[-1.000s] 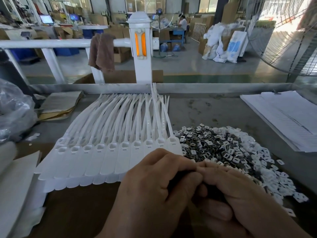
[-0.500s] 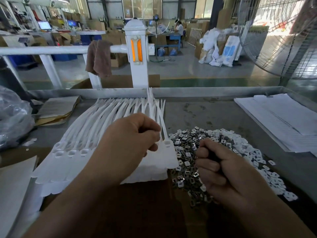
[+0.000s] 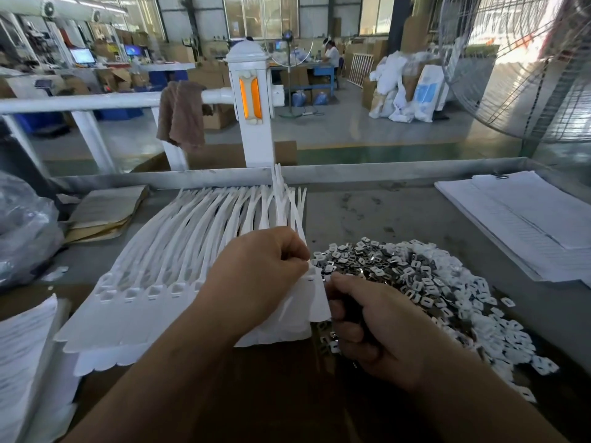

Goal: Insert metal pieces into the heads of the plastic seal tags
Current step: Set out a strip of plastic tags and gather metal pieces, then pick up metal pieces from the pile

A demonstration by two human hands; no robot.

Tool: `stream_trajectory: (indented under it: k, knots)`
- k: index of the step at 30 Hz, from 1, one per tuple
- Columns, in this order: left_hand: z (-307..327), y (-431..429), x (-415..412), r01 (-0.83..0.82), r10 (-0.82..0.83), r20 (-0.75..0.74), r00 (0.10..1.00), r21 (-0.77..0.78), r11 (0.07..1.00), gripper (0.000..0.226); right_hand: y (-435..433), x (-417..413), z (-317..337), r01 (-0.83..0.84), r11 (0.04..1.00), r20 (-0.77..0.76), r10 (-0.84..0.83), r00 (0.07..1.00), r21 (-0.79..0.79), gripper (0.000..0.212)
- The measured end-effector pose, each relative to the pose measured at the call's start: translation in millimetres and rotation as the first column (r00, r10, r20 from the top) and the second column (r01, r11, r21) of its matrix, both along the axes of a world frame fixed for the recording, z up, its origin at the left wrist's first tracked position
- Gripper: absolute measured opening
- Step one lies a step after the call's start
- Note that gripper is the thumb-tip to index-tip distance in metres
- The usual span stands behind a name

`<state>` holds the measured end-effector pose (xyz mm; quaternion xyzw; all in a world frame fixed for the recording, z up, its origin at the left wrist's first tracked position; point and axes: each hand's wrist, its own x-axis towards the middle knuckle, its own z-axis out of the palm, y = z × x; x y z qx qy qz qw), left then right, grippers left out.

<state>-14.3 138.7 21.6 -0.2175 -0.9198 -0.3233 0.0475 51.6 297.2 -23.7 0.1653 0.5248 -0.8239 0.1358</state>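
A row of white plastic seal tags lies fanned on the table, heads towards me and tails pointing away. My left hand reaches over the right end of the row, its curled fingertips pinching down at the head of the rightmost tag. What it pinches is hidden. A heap of small metal pieces lies just right of the tags. My right hand rests at the heap's near edge, curled round a dark clutch of metal pieces, its thumb close to the same tag head.
White plastic squares mix into the heap's right side. Paper stacks lie at the right, and white sheets at the lower left. Brown folders and a plastic bag sit at the left. A metal rim bounds the table's far edge.
A second ago both hands were pressed together near me. The left hand then went out to the tag row and shifted right to the last head. The right hand closed in beside it.
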Motion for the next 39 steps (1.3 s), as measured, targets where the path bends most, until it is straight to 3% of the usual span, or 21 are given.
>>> stream_trajectory:
  k: [3,6,17,20,27,39]
  knots:
    - [-3.6,-0.3,0.8,0.021,-0.021,-0.021,1.000,-0.011,1.000,0.007,-0.5,1.9,-2.2,-0.068,0.997,-0.079,0.071,0.994,0.038,0.031]
    - [-6.4,-0.5,3.1,0.039,-0.041,-0.053,0.998,-0.023,0.999,0.005,-0.2,1.1,-5.3,-0.087,0.996,-0.138,0.091,0.986,0.036,0.027]
    - [-7.0,0.2,1.9,0.080,-0.106,-0.176,0.979,-0.149,0.986,0.010,0.4,-3.0,-12.7,-0.097,0.993,-0.149,0.086,0.985,-0.072,0.022]
    - [-4.7,0.4,-1.3,0.086,-0.116,-0.148,0.982,-0.197,0.977,0.012,0.1,-2.6,-12.1,-0.090,0.992,-0.150,0.076,0.986,-0.090,0.024]
    - [1.9,0.9,-11.1,0.151,-0.149,0.028,0.988,-0.150,0.977,0.012,-0.1,-1.2,-9.6,-0.096,0.994,-0.149,0.086,0.985,-0.056,0.024]
    - [2.1,6.9,-10.7,0.116,-0.120,-0.007,0.993,-0.230,0.966,0.018,1.4,-2.2,-10.0,-0.115,0.991,-0.147,0.103,0.984,-0.071,0.017]
